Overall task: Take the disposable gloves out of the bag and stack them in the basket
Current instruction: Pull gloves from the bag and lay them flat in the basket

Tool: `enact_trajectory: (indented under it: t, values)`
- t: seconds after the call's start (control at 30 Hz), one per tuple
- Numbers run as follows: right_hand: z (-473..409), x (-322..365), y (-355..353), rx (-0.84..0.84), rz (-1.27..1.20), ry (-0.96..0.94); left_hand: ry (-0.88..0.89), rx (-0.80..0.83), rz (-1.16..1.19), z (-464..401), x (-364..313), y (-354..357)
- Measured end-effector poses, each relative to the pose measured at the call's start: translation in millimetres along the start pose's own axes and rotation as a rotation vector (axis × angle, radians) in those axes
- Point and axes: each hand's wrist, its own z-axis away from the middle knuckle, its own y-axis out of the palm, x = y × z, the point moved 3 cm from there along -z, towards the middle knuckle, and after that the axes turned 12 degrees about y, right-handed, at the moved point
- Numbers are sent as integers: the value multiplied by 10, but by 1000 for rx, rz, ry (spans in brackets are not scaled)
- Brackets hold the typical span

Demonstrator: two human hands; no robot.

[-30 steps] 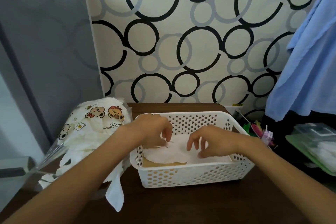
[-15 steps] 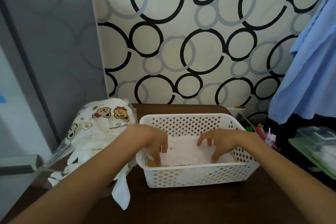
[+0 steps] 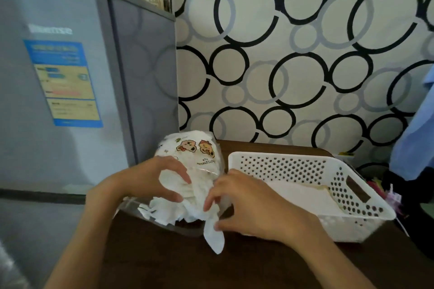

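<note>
Up at the desk's (image 3: 164, 260) back-left corner, hard against the grey fridge (image 3: 70, 101), lies the clear bag (image 3: 192, 159), gloves (image 3: 169, 213) spilling from its open mouth toward the front edge. Both hands work there: the left hand (image 3: 150, 180) curls over the bundle, the right hand (image 3: 244, 199) pinches one glove. Right beside it, the white basket (image 3: 352, 197) holds flat gloves; bare wood shows in front.
</note>
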Motion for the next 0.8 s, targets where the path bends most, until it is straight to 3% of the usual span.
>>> enact_trajectory:
  t: [0.17,0.4,0.5,0.6,0.7,0.8]
  values:
    - [-152,85,230,-36,392,-38,-27,-144,115,-124,231,-69]
    - [-456,47,-15,-177,397,33,-198,-401,141,-364,275,93]
    - [-520,-19,-25,-51,393,110,-239,-516,111,-472,238,172]
    - [-469,-71,-14,125,249,161,-144,-376,108,-462,198,138]
    - [-421,-3,-29,14,202,112,-26,-133,133,-313,148,0]
    - [-407,39,68,5,314,96,46,-104,73,-148,101,-169]
